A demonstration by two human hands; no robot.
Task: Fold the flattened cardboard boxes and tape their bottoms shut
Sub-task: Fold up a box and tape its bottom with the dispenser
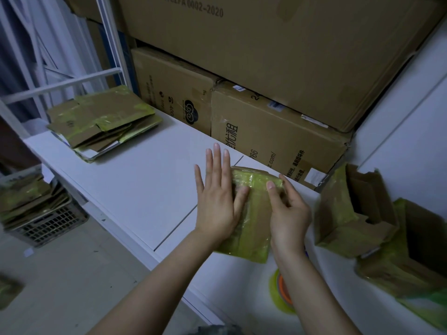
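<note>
Brown cardboard and yellow-green tape: a small taped cardboard box sits near the front of the white tabletop, held between both hands. The left hand lies flat against the box's left side, fingers straight and spread, the thumb pressing on the taped top. The right hand grips the box's right edge, thumb on top and fingers curled round the side.

Just below the right forearm a roll of yellow-green tape with an orange core lies flat on the tabletop. To the right, two open folded cardboard boxes stand close together, also banded in the same tape. At the far left corner of the tabletop rests a stack of flattened cardboard boxes. Large brown cartons are piled against the back, beside a white metal frame. On the floor to the left, a black plastic crate carries more flattened cardboard.
</note>
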